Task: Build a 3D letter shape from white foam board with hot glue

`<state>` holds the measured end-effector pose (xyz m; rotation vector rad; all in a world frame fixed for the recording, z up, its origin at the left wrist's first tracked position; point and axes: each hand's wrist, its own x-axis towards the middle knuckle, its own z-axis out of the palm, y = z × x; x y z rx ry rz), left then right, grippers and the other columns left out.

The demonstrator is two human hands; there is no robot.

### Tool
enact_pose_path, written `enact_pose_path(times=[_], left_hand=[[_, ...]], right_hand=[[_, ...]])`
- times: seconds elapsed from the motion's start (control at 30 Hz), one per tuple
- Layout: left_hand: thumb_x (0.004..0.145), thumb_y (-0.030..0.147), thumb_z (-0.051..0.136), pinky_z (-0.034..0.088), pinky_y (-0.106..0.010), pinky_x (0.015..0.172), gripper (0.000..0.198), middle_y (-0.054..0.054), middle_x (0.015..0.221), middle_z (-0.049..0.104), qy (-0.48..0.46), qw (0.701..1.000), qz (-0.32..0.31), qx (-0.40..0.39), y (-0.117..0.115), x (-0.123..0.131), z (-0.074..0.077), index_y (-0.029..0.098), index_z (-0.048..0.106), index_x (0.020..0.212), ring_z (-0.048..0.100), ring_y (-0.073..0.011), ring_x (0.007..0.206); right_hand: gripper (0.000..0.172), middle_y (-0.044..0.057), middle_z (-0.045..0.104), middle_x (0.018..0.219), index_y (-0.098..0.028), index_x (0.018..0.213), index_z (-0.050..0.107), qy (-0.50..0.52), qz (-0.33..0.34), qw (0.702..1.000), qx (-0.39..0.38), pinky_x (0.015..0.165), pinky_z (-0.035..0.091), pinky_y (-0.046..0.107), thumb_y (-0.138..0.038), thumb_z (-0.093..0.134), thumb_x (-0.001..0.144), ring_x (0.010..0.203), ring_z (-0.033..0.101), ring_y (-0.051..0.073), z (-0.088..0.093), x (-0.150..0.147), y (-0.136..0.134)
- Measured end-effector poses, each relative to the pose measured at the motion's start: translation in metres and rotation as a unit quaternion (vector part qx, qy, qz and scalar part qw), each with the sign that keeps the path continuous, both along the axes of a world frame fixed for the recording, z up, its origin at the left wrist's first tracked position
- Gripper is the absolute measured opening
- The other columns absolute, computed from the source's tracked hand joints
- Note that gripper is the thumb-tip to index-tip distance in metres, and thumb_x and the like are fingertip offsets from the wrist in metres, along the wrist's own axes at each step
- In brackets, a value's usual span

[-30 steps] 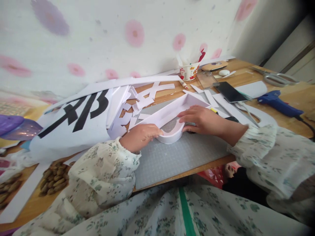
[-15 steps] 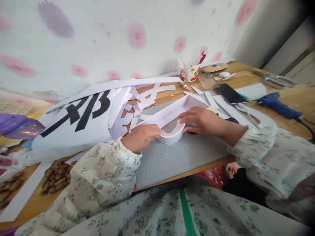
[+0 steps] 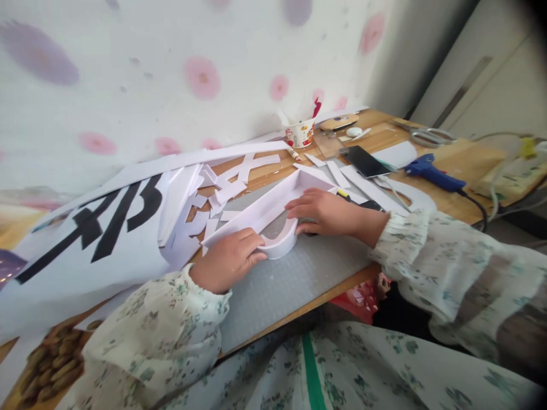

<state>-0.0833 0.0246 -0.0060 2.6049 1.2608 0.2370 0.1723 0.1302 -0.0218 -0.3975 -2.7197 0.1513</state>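
Observation:
A white foam-board letter form (image 3: 280, 247) with upright walls and a curved front strip lies on the grey cutting mat (image 3: 299, 285). My left hand (image 3: 231, 256) is closed on the left end of the curved strip, thumb outside and fingers over the top edge. My right hand (image 3: 322, 213) grips the right part of the curve, its fingers reaching over the wall. Under and behind my right hand, part of the form and a yellow-and-black cutter (image 3: 343, 194) are partly hidden.
White offcuts (image 3: 233, 182) lie behind the form. Left is a paper sheet with black shapes (image 3: 106, 219) and peanuts (image 3: 55, 364). To the right are a phone (image 3: 365, 162), a blue glue gun (image 3: 436, 172) and scissors (image 3: 427, 135). A cup (image 3: 299, 134) stands at the wall.
The view has swung to the right, so everything sits further left in it. Both hands keep their hold on the curved strip; the form looks unmoved on the mat.

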Motion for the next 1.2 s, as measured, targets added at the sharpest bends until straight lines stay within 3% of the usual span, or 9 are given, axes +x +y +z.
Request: enact_pose_path(times=[0.2, 0.4, 0.8, 0.97, 1.2], left_hand=[[0.099, 0.039, 0.032, 0.041, -0.031, 0.07, 0.036, -0.005, 0.084, 0.055, -0.011, 1.0, 0.011, -0.005, 0.002, -0.001, -0.003, 0.016, 0.056, 0.086, 0.053, -0.0185, 0.079], [0.099, 0.037, 0.033, 0.04, -0.029, 0.069, 0.035, -0.003, 0.082, 0.054, -0.029, 0.999, 0.008, -0.013, 0.003, -0.001, -0.004, 0.016, 0.055, 0.082, 0.053, -0.0168, 0.076], [0.099, 0.037, 0.033, 0.041, -0.03, 0.068, 0.035, -0.004, 0.082, 0.056, -0.022, 1.0, 0.019, -0.002, 0.001, 0.0, -0.002, 0.017, 0.056, 0.082, 0.053, -0.0174, 0.075], [0.099, 0.036, 0.033, 0.042, -0.029, 0.067, 0.034, -0.004, 0.082, 0.056, -0.022, 1.0, 0.015, 0.01, 0.001, 0.0, -0.003, 0.017, 0.056, 0.082, 0.054, -0.0175, 0.075], [0.098, 0.036, 0.034, 0.042, -0.03, 0.068, 0.033, -0.004, 0.083, 0.057, -0.02, 1.0, 0.022, 0.004, 0.001, 0.0, -0.004, 0.017, 0.056, 0.083, 0.055, -0.0178, 0.076]], right_hand=[[0.034, 0.012, 0.063, 0.125, -0.013, 0.121, 0.062, -0.022, -0.005, 0.998, -0.063, 0.094, 0.043, 0.039, -0.024, 0.056, 0.09, 0.106, 0.061, 0.024, 0.009, 0.0, 0.003], [0.031, 0.009, 0.068, 0.118, -0.015, 0.115, 0.066, -0.015, -0.031, 0.99, -0.135, 0.092, 0.046, 0.034, -0.012, 0.051, 0.088, 0.104, 0.063, 0.021, 0.012, -0.001, 0.007], [0.025, 0.006, 0.071, 0.11, -0.018, 0.106, 0.069, -0.006, -0.041, 0.989, -0.139, 0.091, 0.048, 0.033, -0.014, 0.052, 0.088, 0.1, 0.065, 0.02, 0.014, 0.0, 0.006], [0.034, 0.007, 0.07, 0.113, -0.02, 0.119, 0.064, -0.015, -0.071, 0.988, -0.139, 0.091, 0.048, 0.033, -0.016, 0.053, 0.087, 0.102, 0.064, 0.02, 0.012, 0.001, 0.006], [0.055, 0.004, 0.067, 0.121, -0.017, 0.141, 0.042, -0.007, -0.063, 0.987, -0.148, 0.095, 0.045, 0.032, -0.016, 0.051, 0.087, 0.108, 0.061, 0.02, 0.009, 0.002, 0.007]])
